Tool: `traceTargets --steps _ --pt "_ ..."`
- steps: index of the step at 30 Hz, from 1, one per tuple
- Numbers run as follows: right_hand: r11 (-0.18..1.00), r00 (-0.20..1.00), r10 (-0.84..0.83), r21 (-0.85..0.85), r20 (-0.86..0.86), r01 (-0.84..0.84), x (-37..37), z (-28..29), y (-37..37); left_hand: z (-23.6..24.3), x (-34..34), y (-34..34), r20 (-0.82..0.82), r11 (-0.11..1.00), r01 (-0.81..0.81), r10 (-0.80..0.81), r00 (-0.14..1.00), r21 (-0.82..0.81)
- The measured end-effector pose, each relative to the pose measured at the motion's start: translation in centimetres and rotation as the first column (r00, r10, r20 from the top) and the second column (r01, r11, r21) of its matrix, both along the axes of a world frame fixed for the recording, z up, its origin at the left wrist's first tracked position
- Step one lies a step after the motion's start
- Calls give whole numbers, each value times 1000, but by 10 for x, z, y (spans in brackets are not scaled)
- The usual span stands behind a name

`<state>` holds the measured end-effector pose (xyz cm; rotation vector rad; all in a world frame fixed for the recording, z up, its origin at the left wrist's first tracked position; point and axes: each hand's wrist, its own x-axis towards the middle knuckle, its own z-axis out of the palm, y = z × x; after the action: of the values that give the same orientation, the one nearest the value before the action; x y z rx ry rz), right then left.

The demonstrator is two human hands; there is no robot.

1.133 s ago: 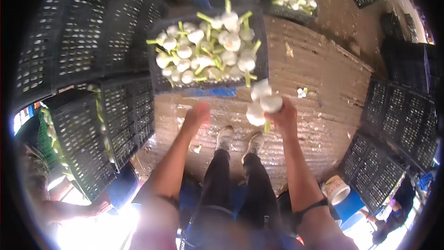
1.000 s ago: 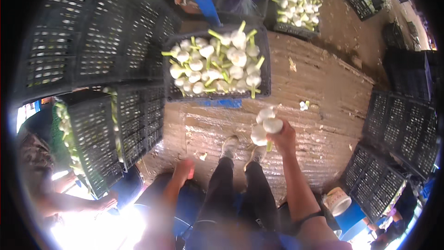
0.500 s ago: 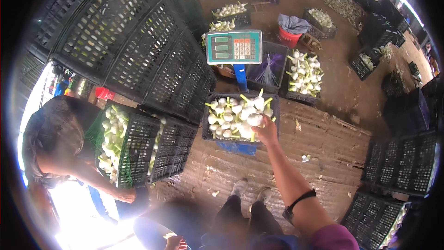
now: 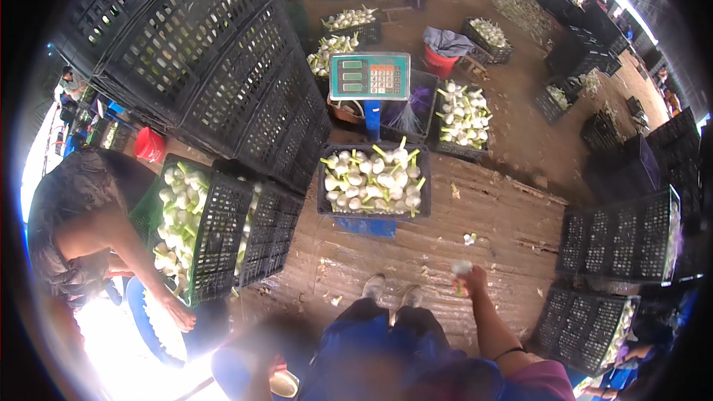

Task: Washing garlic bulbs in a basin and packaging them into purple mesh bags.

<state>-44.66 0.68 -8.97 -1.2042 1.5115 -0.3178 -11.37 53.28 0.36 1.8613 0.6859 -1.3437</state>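
My right hand (image 4: 475,282) is closed around a garlic bulb (image 4: 461,266), low over the floor at my right and apart from the crate. The bulb is whitish and blurred. Straight ahead, a black crate (image 4: 374,214) full of white garlic bulbs (image 4: 371,178) with short green stems rests on a blue-based scale, whose green and white display panel (image 4: 369,76) rises behind it on a blue post. I cannot make out my left hand; a blurred hand at the lower edge, near a pale round thing (image 4: 284,384), seems to be another person's.
Tall stacks of black crates (image 4: 215,67) stand at the left. Below them a co-worker (image 4: 96,230) bends beside a tilted crate of garlic (image 4: 178,215). More crates (image 4: 616,238) stand at the right. A loose bulb (image 4: 469,238) lies on the floor; a red bucket (image 4: 440,63) is farther back.
My right hand has moved from above the crate back and down to the right, carrying a garlic bulb. The whole view has shifted slightly, and more of my legs shows.
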Motion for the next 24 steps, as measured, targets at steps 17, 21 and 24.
traceTargets --steps 17,21,24 --pt "988 988 -143 -42 63 146 -8 61 36 -2 107 -144 110 946 301 -289 951 -118" --pt "952 987 -63 -288 148 104 95 160 4 7 100 -111 116 961 256 -244 963 -104" --pt "751 977 112 -629 -181 -203 98 145 -10 1 93 -77 105 982 159 -148 983 -99"
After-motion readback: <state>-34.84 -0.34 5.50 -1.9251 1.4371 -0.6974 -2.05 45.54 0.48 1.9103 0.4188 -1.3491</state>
